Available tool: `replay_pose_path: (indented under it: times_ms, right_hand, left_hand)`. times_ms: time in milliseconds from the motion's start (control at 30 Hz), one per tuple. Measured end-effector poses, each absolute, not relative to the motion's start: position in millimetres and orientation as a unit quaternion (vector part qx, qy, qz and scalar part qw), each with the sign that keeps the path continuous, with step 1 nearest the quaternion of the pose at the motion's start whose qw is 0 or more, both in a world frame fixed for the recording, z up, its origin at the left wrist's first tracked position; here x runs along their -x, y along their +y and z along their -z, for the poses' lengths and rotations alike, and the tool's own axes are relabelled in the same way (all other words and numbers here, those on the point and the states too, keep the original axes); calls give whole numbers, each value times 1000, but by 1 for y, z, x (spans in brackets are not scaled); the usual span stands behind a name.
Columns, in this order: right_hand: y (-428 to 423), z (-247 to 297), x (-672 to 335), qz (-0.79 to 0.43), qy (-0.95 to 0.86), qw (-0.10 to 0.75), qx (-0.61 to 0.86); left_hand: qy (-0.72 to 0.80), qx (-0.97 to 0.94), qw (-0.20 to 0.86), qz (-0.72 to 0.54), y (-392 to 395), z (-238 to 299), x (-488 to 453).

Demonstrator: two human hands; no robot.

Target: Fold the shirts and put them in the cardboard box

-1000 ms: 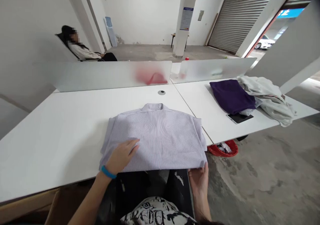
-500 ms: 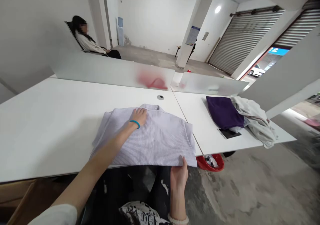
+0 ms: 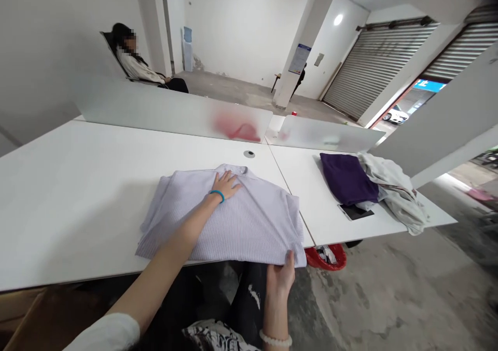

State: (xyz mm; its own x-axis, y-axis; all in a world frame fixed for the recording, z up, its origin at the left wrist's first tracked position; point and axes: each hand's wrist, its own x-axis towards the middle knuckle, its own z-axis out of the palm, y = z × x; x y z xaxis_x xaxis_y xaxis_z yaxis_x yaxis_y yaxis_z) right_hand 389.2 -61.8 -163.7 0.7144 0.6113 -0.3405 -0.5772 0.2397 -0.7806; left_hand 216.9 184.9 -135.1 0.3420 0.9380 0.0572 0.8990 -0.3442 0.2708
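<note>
1. At the near edge, the right hand (image 3: 280, 277) pinches the near right corner of a striped collared shirt (image 3: 249, 231), thumb on top, the other fingers beneath the hem.
2. The shirt lies spread on a white desk (image 3: 97, 200), its lower hem along the near edge and its collar pointing away.
3. The left hand (image 3: 227, 185), with a blue wristband (image 3: 218, 195), rests just below the collar, palm down, fingers spread.
4. Below the desk, to the right, a red-lined bin (image 3: 337, 258) stands on the stained concrete floor (image 3: 373, 304).
5. On the desk's right section, a dark-screened tablet (image 3: 357, 213) lies beside purple folded cloth (image 3: 347, 178), which touches a rumpled pale-grey garment (image 3: 400, 190).
6. Beyond the shirt is a round cable grommet (image 3: 249, 154); frosted partitions (image 3: 167, 113) line the far edge, red blurred behind one.
7. Behind them, a person (image 3: 134, 65) sits reclined in a chair.
8. Farther back are a water dispenser (image 3: 188, 50), a pillar (image 3: 311, 26) bearing a notice (image 3: 299, 59), and a roller shutter (image 3: 379, 68).
9. Outside, a white car (image 3: 397, 116) shows through the opening.
</note>
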Motion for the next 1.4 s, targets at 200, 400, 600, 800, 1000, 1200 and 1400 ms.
replay_pose_path:
  times_ms: [200,400,600,800,1000,1200,1400]
  right_hand:
    - [-60,157,-385,-392,-34,792,467]
    - [-60,156,-383,-402,-50,792,457]
    - [-59,152,-382,-391,18,788,476]
    - [-61,146,-379,-396,10,781,482]
    - [-54,140,-376,-346,-26,780,521]
    - [-36,132,-376,-290,-38,790,539]
    - [-20,129,-377,-235,-100,805,536]
  left_hand:
    - [544,-831,74,-87,211,127,-183]
    - [568,-817,45,-89,211,108,-172]
    - [472,-870,0,-143,106,95,-208]
    - [493,-858,63,-130,49,133,-208]
    - [497,-853,94,-127,54,142,-204]
    - [488,-827,204,-193,49,126,-201]
    - [439,-556,537,-458,46,115,-140]
